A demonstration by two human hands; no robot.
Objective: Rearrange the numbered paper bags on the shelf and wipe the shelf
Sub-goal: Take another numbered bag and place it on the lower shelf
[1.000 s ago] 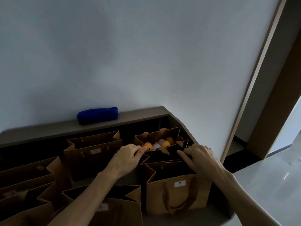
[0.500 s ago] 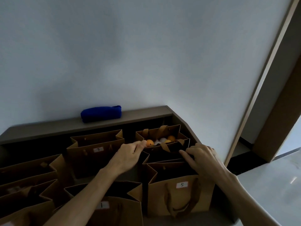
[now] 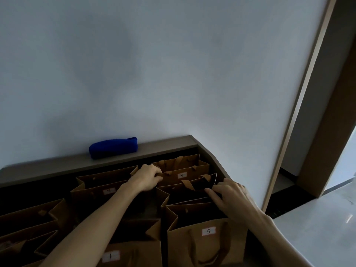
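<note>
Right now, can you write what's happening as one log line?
left hand: grips bag 9 rim | right hand: grips the bag in front | blue cloth: on ledge, untouched

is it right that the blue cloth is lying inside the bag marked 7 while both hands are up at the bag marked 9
Not quite. The head view shows the blue cloth lying on the ledge against the wall, behind the bag marked 7, not inside it. The rest holds: the left hand and right hand are both up at the bag marked 9.

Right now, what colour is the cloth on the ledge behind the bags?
Deep blue; the cloth shows best in the head view.
</note>
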